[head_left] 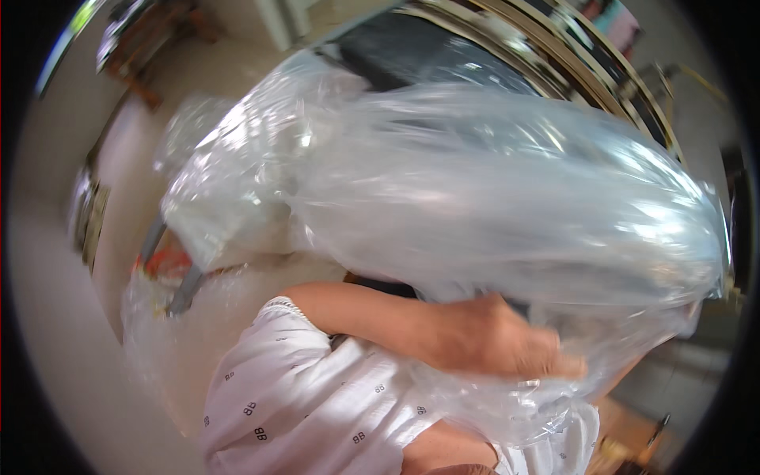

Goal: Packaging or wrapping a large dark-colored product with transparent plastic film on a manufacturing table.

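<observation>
Item 1. Large sheet of clear, glossy plastic film (475,198), creased and ballooning; spread across the middle of the view, from the upper left to the right edge, with loose folds hanging in front of the person's chest. Strong white highlights along the ridges.

Item 2. Left hand (507,340), bare, blurred; forearm laid crosswise before the body, fingers directed right. Positioned over the lower folds of the film. Grip: fingers partly bent; whether clenched on the film or released cannot be told.

Item 3. Right forearm (623,375), a narrow strip of skin at lower right, beside the film. The right hand is hidden; its grip cannot be told.

Item 4. White short-sleeved shirt with small dark printed motifs (317,396), worn by the person, lower centre.

Item 5. Dark flat surface (419,55), upper centre, partly beneath the film.

Item 6. Long pale-brown strips (598,87), wood-like, in rows beyond the film, upper right.

Item 7. Two grey legs or bars (186,290), slanting, left of the forearm; near them, a red patterned item (166,263) and further clear plastic.

Item 8. Brown wooden furniture (162,39), blurred, upper left, on a pale floor (245,32).
</observation>
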